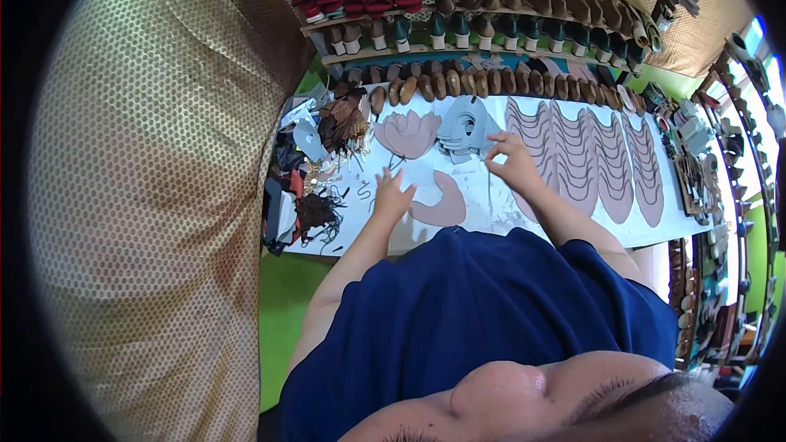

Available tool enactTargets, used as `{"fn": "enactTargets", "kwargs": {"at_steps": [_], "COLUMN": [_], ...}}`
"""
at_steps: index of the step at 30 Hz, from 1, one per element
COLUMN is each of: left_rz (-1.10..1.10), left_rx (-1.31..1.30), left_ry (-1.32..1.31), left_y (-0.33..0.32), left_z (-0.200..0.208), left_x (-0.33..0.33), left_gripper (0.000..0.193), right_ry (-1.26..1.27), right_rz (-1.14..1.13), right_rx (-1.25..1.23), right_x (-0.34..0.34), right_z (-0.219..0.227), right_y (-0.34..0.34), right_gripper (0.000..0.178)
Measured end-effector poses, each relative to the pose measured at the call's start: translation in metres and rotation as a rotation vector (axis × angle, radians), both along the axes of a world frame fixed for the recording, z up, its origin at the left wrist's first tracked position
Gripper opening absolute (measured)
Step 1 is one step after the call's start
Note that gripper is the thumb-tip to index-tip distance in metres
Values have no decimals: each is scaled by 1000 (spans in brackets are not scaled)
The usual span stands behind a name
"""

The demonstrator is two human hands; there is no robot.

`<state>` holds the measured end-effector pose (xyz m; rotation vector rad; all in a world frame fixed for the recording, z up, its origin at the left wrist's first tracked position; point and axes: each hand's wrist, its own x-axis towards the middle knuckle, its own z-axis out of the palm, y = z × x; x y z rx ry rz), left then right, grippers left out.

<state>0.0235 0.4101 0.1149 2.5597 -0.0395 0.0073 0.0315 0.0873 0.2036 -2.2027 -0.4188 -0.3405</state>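
Note:
My left hand [395, 196] is held over the white table [487, 217] with its fingers apart, and nothing shows in it. Beside its thumb lies a curved pinkish-beige shoe upper piece [449, 206]. Beyond its fingertips is a thin dark tool [396, 162], too small to name. Thumb and forefinger of my right hand [516, 162] come together as in a pinch; whatever may be between them is too small to see. This hand is next to a stack of grey-blue cut pieces [467, 135]. Left of that stack sits a fanned pile of pinkish-beige pieces [407, 133].
Overlapping rows of dark-edged upper pieces [606, 168] cover the table's right side. Scraps and dark cords [315, 213] heap up at the left end. Brown shoe lasts [499, 83] line the back edge, below shelves of shoes [508, 26]. A patterned gold curtain [172, 196] hangs left.

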Motion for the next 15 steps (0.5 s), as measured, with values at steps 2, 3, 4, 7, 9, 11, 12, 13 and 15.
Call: {"fn": "enactTargets", "kwargs": {"at_steps": [2,3,4,7,9,11,12,13,15], "left_rz": [12,59,108,72,-34,-104,-199,-209,-197], "left_rx": [52,110,169,201,247,302,364,370,367], "left_ry": [84,156,229,294,297,277,238,241,232], "left_y": [19,24,28,30,25,24,22,23,23], "left_z": [-27,-35,-46,-70,-76,-89,-93,-89,-86], "left_x": [-6,-13,-19,-35,-40,-43,-41,-41,-41], "left_gripper": [72,74,76,84,86,85,84,84,84], "right_ry": [52,97,107,194,293,411,297,221,167], "right_rz": [-43,-86,-87,20,162,284,299,425,403], "right_rx": [-19,-35,-39,-114,-56,-136,-118,-176,-145], "right_x": [-3,-4,-1,8,10,7,6,13,13], "right_z": [5,4,-8,-70,-118,-132,-166,-180,-194], "right_y": [-8,-11,-11,6,23,55,66,79,112], "right_gripper": [9,9,9,10,11,14,15,14,13]}}
